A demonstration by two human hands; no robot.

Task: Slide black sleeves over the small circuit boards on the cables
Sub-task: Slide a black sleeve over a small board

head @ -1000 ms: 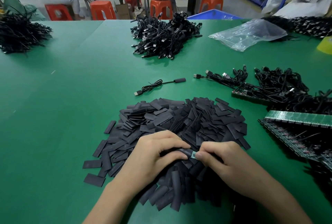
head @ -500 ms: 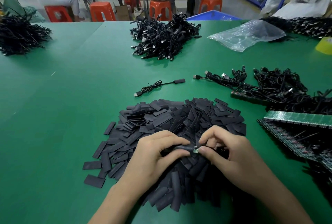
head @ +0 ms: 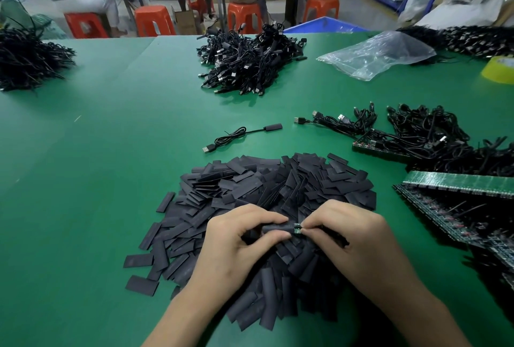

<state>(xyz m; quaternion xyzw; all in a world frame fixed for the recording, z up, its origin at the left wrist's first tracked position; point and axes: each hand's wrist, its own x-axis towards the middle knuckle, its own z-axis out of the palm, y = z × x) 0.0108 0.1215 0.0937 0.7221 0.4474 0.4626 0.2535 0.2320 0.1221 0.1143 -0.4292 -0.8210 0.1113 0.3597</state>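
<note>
A green tabletop fills most of the frame. In the lower centre lies a broad pile of black sleeves, flat cut pieces heaped loosely, with a few strays at its lower left edge. Just above the pile a single cable lies alone, a plug at its lower left end and a black sleeved end at its upper right. A heap of cables sits in the upper centre, and a dark wiry bundle at the upper left edge. At the upper right lie a crumpled clear plastic bag and a yellow roll cut off by the frame. On the right, a tangle of cables lies above green circuit board strips.
</note>
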